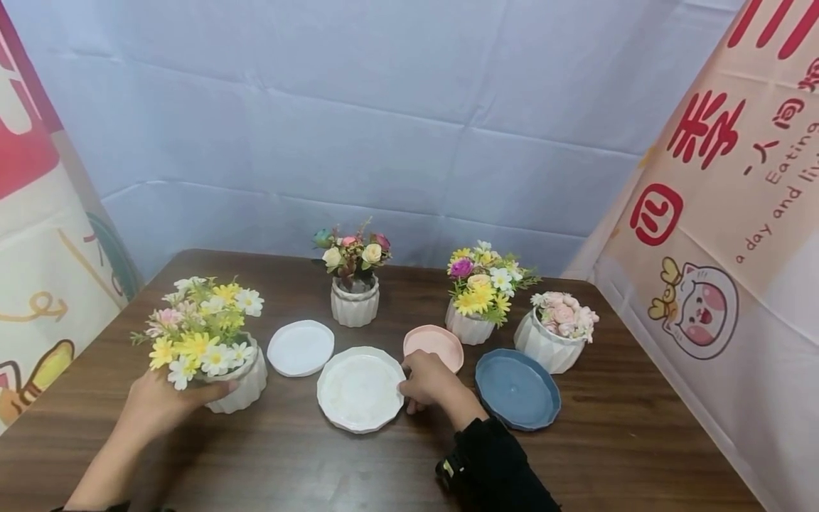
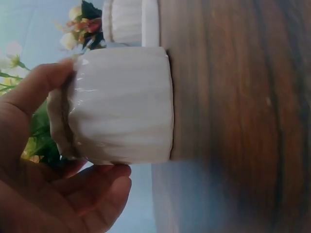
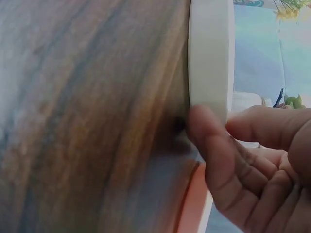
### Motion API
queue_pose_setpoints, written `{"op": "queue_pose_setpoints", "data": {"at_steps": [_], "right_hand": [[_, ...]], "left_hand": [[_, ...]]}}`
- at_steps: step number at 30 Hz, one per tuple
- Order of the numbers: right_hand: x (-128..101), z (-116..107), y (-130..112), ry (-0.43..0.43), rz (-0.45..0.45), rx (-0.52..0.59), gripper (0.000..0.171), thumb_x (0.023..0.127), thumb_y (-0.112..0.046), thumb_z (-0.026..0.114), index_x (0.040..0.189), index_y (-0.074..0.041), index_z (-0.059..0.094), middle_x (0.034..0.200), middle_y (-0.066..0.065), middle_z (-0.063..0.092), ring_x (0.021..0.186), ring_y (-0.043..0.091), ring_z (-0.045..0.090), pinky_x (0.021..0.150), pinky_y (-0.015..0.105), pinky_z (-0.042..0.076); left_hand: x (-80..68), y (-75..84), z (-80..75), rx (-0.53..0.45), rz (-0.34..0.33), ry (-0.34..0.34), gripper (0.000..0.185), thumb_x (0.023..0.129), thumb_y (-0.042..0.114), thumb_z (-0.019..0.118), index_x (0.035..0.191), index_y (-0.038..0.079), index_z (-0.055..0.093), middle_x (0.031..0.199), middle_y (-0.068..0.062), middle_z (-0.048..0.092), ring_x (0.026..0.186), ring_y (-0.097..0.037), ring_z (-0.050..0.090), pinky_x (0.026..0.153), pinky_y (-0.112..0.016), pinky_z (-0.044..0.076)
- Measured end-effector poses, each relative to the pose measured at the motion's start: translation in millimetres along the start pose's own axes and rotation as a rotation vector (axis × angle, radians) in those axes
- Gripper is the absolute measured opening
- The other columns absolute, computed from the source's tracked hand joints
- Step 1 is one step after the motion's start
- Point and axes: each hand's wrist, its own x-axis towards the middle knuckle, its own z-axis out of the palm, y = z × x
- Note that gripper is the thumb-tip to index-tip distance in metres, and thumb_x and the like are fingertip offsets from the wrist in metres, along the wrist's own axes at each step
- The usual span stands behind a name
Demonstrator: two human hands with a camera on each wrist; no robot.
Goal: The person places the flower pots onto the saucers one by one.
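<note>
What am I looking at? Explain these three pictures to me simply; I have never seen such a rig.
There is no machine here, only a person's two bare hands. The largest picture comes from a camera worn on the head, looking forward and down. The other two come from a camera on each wrist, so the scene appears turned sideways.

On the brown table are four shallow dishes: a small white dish, a larger white dish, a pink dish and a blue dish. Four pots of flowers stand around them.

The left hand grips the leftmost flower pot, the one with yellow and white blooms, near its rim. The right hand pinches the edge of the larger white dish.
</note>
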Motion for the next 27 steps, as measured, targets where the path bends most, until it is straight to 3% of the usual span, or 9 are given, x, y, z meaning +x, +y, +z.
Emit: {"op": "queue_pose_setpoints", "data": {"at_steps": [3,8,17,27], "right_hand": [[0,2,0,-0.002,0.022,0.074,0.011,0.083,0.004,0.055,0.074,-0.002,0.058,0.049,0.005,0.058,0.044,0.015,0.06,0.044,0.027,0.05],[0,4,0,0.013,0.056,0.134,0.016,0.082,0.007,0.053,0.069,-0.001,0.054,0.051,0.008,0.059,0.045,0.015,0.061,0.044,0.027,0.051],[0,2,0,0.037,0.072,0.13,0.014,0.082,0.008,0.051,0.071,0.0,0.056,0.049,0.007,0.058,0.042,0.015,0.059,0.043,0.027,0.051],[-6,-11,-3,0.121,-0.022,0.122,0.017,0.078,0.007,0.05,0.089,0.005,0.063,0.045,0.004,0.054,0.038,0.013,0.056,0.04,0.027,0.049]], "left_hand": [[0.4,-1.1,0.1,0.016,0.009,-0.004,0.095,0.067,0.05,0.078,0.133,-0.005,0.035,0.124,-0.034,0.043,0.109,-0.052,0.043,0.078,-0.065,0.037],[1.6,-2.5,-1.6,0.025,0.025,-0.017,0.097,0.067,0.049,0.078,0.135,-0.005,0.033,0.127,-0.034,0.04,0.111,-0.051,0.041,0.079,-0.066,0.037],[4.5,-3.1,-1.3,0.028,0.036,-0.035,0.098,0.067,0.05,0.078,0.134,-0.006,0.033,0.128,-0.034,0.039,0.111,-0.051,0.041,0.079,-0.066,0.037],[7.4,-1.4,-1.9,0.031,0.02,-0.075,0.103,0.068,0.051,0.077,0.136,-0.009,0.029,0.131,-0.034,0.036,0.114,-0.051,0.039,0.081,-0.066,0.036]]}}
